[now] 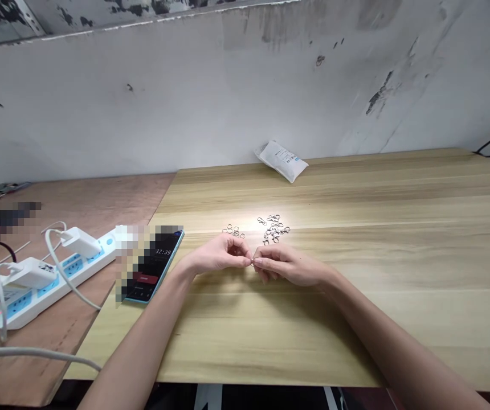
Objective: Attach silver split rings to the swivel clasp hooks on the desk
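My left hand (221, 254) and my right hand (283, 265) meet fingertip to fingertip over the light wooden table (356, 273). Both are closed in a pinch on a tiny metal piece (252, 262) between them; its shape is too small to make out. Just beyond my hands lies a small group of metal rings (233, 230). To its right sits a pile of small metal clasps (274, 226) in a bright patch of light.
A phone (154, 266) showing a timer lies left of my left hand. A white power strip (44, 273) with chargers and cables sits on the darker board at left. A white plastic packet (281, 160) rests against the wall at the back.
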Demonstrator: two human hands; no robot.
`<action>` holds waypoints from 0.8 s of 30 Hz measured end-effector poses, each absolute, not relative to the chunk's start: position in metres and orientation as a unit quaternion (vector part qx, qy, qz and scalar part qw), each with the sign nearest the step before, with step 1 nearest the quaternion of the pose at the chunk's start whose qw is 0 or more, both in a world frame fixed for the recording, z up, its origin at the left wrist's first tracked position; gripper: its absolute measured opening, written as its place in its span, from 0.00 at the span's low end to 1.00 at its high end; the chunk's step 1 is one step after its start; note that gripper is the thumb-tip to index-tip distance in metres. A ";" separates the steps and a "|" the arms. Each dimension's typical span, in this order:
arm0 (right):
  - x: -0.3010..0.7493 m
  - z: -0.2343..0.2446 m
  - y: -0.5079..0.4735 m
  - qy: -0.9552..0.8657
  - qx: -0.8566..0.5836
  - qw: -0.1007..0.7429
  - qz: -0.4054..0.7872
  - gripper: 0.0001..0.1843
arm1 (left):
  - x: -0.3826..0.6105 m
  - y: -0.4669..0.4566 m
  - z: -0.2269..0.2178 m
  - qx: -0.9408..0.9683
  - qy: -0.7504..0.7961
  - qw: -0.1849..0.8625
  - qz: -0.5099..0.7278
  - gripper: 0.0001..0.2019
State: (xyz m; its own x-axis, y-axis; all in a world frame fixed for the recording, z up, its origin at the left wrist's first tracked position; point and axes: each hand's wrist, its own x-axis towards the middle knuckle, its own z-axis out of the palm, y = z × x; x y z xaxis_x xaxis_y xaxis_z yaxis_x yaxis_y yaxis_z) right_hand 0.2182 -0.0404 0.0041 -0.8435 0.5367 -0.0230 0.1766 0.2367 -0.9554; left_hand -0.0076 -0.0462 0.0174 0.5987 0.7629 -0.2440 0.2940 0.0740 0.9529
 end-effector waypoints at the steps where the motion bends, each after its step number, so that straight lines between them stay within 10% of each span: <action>1: 0.219 0.005 -0.040 -0.775 -0.227 0.151 0.571 0.16 | -0.008 -0.046 0.016 0.651 0.403 0.616 0.185 0.06; 24: 0.214 0.009 -0.045 -0.820 -0.274 0.140 0.482 0.15 | -0.004 -0.048 0.019 0.654 0.385 0.618 0.206 0.15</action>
